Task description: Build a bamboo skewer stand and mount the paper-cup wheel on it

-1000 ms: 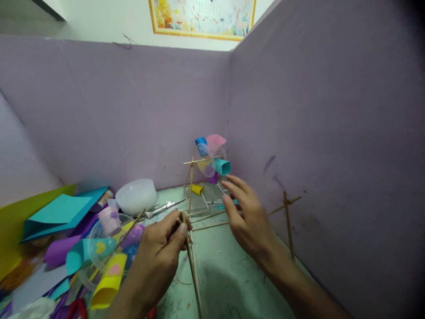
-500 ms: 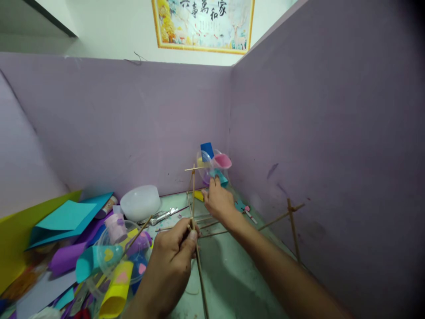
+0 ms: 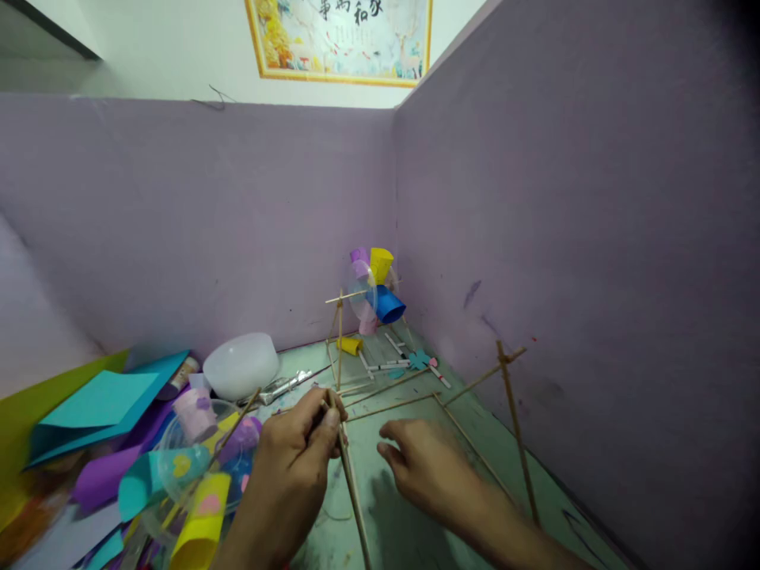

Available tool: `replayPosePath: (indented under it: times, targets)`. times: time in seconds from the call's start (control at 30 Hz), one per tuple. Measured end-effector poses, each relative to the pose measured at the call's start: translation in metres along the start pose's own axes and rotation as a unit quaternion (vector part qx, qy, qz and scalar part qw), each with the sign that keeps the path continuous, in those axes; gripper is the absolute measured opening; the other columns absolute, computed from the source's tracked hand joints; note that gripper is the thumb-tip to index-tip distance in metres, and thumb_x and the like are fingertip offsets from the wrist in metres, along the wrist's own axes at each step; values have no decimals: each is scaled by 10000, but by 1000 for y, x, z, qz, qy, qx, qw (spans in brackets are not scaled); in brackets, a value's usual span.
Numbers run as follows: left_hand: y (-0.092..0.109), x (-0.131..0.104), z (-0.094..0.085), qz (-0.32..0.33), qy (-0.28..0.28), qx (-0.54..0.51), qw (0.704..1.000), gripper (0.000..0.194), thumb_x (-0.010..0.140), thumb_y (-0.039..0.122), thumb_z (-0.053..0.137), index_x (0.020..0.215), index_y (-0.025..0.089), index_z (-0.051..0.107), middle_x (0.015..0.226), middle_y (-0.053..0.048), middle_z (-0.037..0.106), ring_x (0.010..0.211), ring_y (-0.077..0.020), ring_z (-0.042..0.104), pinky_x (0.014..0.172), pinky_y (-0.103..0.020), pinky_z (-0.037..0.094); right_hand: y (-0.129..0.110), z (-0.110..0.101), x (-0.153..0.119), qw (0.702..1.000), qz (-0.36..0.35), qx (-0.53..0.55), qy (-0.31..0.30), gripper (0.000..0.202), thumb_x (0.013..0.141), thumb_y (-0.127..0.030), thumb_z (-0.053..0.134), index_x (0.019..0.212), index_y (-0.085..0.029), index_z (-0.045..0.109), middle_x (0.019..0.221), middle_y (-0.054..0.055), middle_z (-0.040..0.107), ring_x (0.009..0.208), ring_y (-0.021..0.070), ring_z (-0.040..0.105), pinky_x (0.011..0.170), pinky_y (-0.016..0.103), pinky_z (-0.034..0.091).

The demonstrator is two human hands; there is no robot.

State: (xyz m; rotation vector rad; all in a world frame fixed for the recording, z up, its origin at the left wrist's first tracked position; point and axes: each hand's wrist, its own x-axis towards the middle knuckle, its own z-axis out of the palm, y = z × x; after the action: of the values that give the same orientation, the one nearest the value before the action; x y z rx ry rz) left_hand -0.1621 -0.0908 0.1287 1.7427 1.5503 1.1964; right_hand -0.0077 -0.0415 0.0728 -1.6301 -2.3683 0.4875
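Observation:
My left hand (image 3: 302, 447) is closed round a joint of thin wooden sticks (image 3: 355, 499), part of a stick frame standing on the pale green table. My right hand (image 3: 424, 459) hovers just right of it, thumb and fingers apart, holding nothing. Beyond both hands, a wheel of clear discs with blue, yellow, purple and pink paper cups (image 3: 389, 304) rests on the far part of the frame, near the wall corner. An upright stick post (image 3: 518, 427) with a crosspiece stands to the right.
On the left lie a second cup wheel (image 3: 203, 514), folded coloured paper (image 3: 100, 396) and a white bowl (image 3: 241, 366). A blue paper flower (image 3: 419, 360) and marked strips lie near the corner. Purple walls enclose the back and right.
My right hand has left the far wheel and come back toward me. The wheel has turned, so its blue cup now sits low and its yellow one on top. The view has shifted slightly right.

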Motion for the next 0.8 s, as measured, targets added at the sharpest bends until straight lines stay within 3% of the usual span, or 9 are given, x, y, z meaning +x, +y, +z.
replayPosePath:
  times: [0.2, 0.33, 0.4, 0.43, 0.5, 0.6, 0.67, 0.8]
  targets:
    - [-3, 2, 1, 8, 8, 16, 1000, 255, 835, 408, 429, 743, 214, 566, 623, 22, 573, 619, -139, 534, 562, -230, 415, 2, 28, -37, 992, -58, 111, 3, 219, 813, -282, 467, 830, -273, 685, 773, 23, 706, 693, 147, 631, 610, 222, 387]
    - [-2, 3, 1, 10, 16, 12, 1000, 266, 825, 428, 438, 730, 217, 569, 613, 24, 573, 601, -136, 525, 541, -223, 417, 10, 29, -32, 985, -66, 153, 49, 258, 835, -257, 427, 819, -237, 684, 755, 28, 699, 690, 151, 632, 623, 229, 424]
    - [-2, 2, 1, 3, 14, 13, 1000, 256, 822, 415, 442, 728, 215, 570, 620, 21, 576, 612, -139, 527, 552, -227, 419, 12, 14, -13, 976, -66, 159, 136, 267, 839, -223, 409, 894, -201, 670, 873, 56, 697, 792, 165, 636, 697, 249, 452]
    - [-1, 2, 1, -1, 14, 13, 1000, 253, 822, 408, 440, 729, 213, 571, 624, 20, 575, 619, -141, 527, 561, -231, 418, 10, 3, 0, 963, -67, 152, 213, 278, 835, -207, 412, 992, -184, 640, 1025, 81, 667, 916, 179, 615, 789, 272, 449]
    - [-1, 1, 1, -6, 11, 14, 1000, 252, 822, 403, 435, 734, 210, 572, 630, 18, 569, 629, -145, 528, 574, -240, 413, 4, -22, 32, 939, -69, 114, 317, 358, 834, -199, 417, 1164, -149, 547, 1300, 128, 504, 1140, 214, 508, 928, 324, 399]
    - [-1, 1, 1, -12, 6, 18, 1000, 265, 824, 413, 425, 739, 208, 570, 641, 14, 572, 636, -151, 533, 583, -251, 400, -9, -54, 83, 942, -59, 76, 323, 378, 839, -268, 460, 1185, -125, 511, 1394, 162, 380, 1090, 227, 549, 875, 313, 439]
    - [1, 1, 2, -16, 10, 21, 1000, 265, 825, 417, 423, 735, 210, 563, 639, 15, 576, 641, -152, 536, 586, -254, 386, -15, -66, 112, 945, -1, 56, 322, 345, 853, -287, 455, 1170, -162, 510, 1247, 125, 541, 972, 214, 608, 788, 300, 466]
    - [4, 0, 3, -19, 13, 10, 1000, 253, 824, 411, 424, 727, 213, 547, 607, 22, 570, 616, -147, 526, 591, -255, 368, -15, -73, 150, 937, 52, 48, 343, 287, 885, -248, 399, 1136, -168, 513, 1086, 114, 633, 928, 220, 619, 746, 299, 452]
